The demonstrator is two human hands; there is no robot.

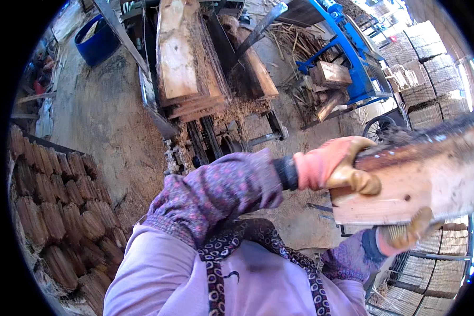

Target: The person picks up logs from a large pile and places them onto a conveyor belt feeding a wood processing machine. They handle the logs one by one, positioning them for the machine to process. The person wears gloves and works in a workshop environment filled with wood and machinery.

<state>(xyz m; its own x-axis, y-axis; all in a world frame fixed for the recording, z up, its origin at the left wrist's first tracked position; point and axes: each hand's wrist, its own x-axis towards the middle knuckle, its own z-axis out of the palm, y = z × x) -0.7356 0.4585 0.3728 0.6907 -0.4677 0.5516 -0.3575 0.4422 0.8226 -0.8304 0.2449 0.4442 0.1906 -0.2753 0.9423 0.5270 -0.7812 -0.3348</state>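
To the right, I hold a thick wooden slab (411,189) with a pale sawn face and dark bark along its upper edge. My left hand (347,166), in a pink glove with a tan coated palm, reaches across my body and is closed over the slab's barky edge, near its left end. Against the lower edge, my right hand (408,234) grips the slab in a matching glove, its fingers curled up onto the pale face. The slab's far end runs out of view at the right.
A machine bed ahead carries stacked sawn boards (181,58), with a metal lever (260,29) beside them and sawdust below. Bundled wood pieces (63,210) are piled at left. Beyond are a blue barrel (97,42), a blue machine frame (363,79) and stacked wood bundles (426,63).
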